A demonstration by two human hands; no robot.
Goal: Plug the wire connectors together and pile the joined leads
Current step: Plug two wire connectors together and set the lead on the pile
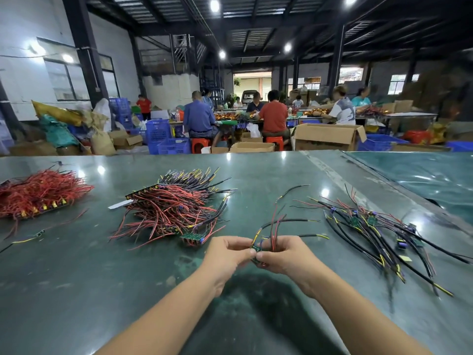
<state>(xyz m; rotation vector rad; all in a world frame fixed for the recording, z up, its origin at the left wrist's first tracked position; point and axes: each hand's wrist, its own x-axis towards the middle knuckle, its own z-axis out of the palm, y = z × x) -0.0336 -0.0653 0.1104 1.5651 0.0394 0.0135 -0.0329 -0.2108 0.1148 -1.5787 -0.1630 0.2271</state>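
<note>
Both hands, left hand [226, 252] and right hand [284, 254], pinch small green board [256, 248] with leads, mid-plugging; next, seat it and drop on joined pile [378, 226] at right.

Small green board [256, 248] with red and black leads [275, 224] fanning upward, pinched near centre. Joined pile [378, 226] at right. Red-black heap [174, 208] centre-left; red heap [38, 193] far left.
</note>
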